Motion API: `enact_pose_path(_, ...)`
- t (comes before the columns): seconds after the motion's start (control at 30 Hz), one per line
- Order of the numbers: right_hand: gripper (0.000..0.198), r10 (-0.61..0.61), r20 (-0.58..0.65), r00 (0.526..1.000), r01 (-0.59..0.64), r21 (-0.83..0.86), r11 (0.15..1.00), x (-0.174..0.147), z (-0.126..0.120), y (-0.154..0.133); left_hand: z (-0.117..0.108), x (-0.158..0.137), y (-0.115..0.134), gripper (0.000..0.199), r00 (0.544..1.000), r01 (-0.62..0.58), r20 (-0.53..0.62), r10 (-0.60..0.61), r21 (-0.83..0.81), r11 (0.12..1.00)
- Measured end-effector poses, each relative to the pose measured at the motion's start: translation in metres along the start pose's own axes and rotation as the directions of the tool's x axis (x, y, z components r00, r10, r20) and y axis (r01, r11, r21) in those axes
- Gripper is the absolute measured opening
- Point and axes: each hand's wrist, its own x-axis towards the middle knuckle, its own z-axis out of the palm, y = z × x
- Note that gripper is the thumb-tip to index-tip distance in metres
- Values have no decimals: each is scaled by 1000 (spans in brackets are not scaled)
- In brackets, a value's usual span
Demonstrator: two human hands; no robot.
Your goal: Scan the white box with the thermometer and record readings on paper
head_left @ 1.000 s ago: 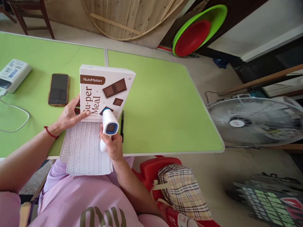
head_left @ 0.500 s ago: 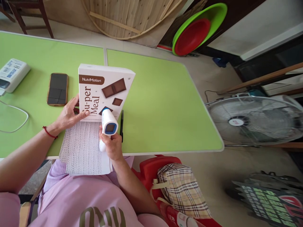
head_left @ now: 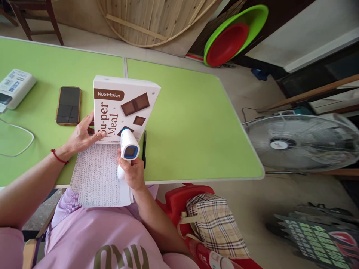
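Observation:
My left hand [head_left: 88,130] grips the lower left edge of a white NutriMotion meal box [head_left: 112,108], thumb on its printed front. The box stands tilted on the table. In my right hand [head_left: 133,172] is a white and blue infrared thermometer [head_left: 130,144], my fingers wrapped round its handle. Its small dark screen faces me and its front end points at the lower part of the box. Beneath both hands lie sheets of handwritten paper [head_left: 98,179], reaching past the table edge over my lap. A black pen [head_left: 144,149] rests just right of the thermometer.
On the green table [head_left: 190,130], a phone [head_left: 68,105] lies left of the box. Farther left is a white power bank [head_left: 17,87] with a cable [head_left: 25,129]. A fan [head_left: 297,144] stands past the right edge. Below it, a red chair [head_left: 179,196] holds a plaid backpack [head_left: 215,220].

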Motion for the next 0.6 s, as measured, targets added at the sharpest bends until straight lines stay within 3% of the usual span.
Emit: enact_pose_path(0.6, 31, -14, 24, 1000, 15, -22, 1000, 0, -1, 8, 0, 0, -1, 52, 1000, 17, -3, -17, 1, 1000)
